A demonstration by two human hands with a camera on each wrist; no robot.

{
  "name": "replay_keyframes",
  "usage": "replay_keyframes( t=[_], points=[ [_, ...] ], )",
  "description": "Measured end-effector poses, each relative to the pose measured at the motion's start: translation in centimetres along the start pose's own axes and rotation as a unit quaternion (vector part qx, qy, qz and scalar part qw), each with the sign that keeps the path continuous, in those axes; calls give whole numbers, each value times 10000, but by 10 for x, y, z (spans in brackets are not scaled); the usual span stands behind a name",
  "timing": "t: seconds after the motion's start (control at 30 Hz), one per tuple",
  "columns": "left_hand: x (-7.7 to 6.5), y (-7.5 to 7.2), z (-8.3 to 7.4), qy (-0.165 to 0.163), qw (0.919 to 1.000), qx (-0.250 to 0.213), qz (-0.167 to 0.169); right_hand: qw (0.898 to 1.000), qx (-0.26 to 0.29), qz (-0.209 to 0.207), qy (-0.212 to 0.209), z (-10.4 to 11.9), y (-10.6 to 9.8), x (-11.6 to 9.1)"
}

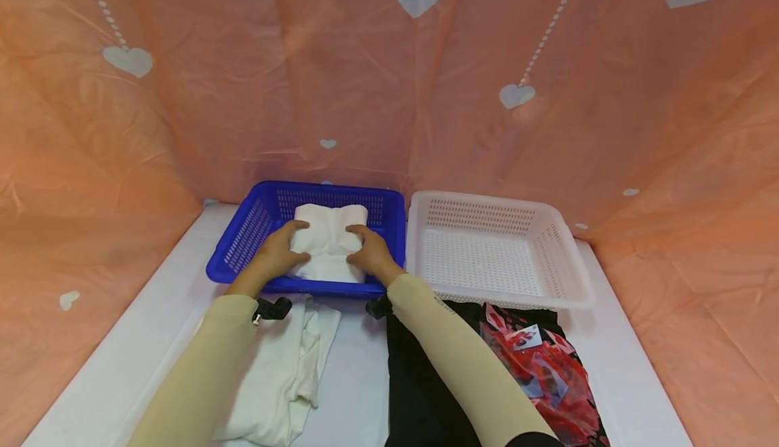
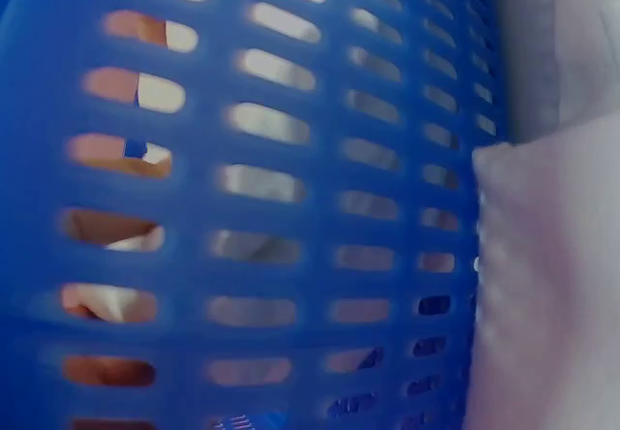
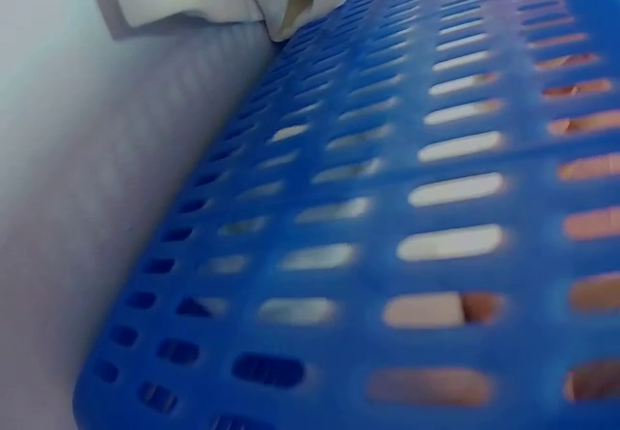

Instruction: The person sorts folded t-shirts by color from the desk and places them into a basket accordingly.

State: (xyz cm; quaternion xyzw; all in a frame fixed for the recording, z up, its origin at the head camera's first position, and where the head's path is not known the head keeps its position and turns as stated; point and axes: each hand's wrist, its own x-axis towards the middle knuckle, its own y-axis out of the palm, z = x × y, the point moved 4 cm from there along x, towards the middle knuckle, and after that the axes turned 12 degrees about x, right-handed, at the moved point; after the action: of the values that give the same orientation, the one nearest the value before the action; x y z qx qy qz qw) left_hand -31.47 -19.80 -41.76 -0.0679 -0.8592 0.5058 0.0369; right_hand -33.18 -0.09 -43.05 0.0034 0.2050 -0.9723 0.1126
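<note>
A folded white garment (image 1: 329, 241) lies in the blue basket (image 1: 331, 289) at the centre left of the head view. My left hand (image 1: 275, 252) holds its left edge, and my right hand (image 1: 372, 252) holds its right edge. On each side a thumb and forefinger lie against the cloth; the other fingers are mostly hidden. Both wrist views look at the outside of the basket wall (image 2: 320, 227), with bits of skin and pale cloth behind its slots.
To the right stands a white basket (image 1: 581, 285). In front lie a folded white cloth (image 1: 274, 379) at left and black clothing (image 1: 414, 379) at right, beside a red floral piece (image 1: 566, 386) with a tag. An orange curtain (image 1: 365, 82) hangs behind the white table (image 1: 627, 366).
</note>
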Motion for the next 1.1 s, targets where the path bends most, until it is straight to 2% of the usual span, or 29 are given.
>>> replay_keyframes(
  t=[0.2, 0.3, 0.4, 0.53, 0.73, 0.93, 1.1],
  points=[
    [-2, 4, -3, -316, 9973, 369, 560, 9980, -491, 124, 378, -3, 0, -4],
    [-2, 5, -4, -333, 9961, 560, 588, 9960, -729, 151, 488, -4, -1, -6],
    [-1, 5, -2, -314, 9967, 660, 363, 9964, -728, 145, 409, -2, -1, -7],
    [0, 2, 0, -267, 9981, 554, -68, 9978, -598, 102, 268, 4, -2, -9],
    [-6, -9, -4, 28, 9967, -102, -802, 9986, -511, 164, -21, 15, -10, -18],
    [-27, -22, -9, 243, 9916, -319, -1231, 9989, 29, 366, -291, 27, -20, -43],
    [-57, -32, -15, 522, 9875, -386, -1436, 9955, 358, 537, -693, 34, -32, -70]
  ],
)
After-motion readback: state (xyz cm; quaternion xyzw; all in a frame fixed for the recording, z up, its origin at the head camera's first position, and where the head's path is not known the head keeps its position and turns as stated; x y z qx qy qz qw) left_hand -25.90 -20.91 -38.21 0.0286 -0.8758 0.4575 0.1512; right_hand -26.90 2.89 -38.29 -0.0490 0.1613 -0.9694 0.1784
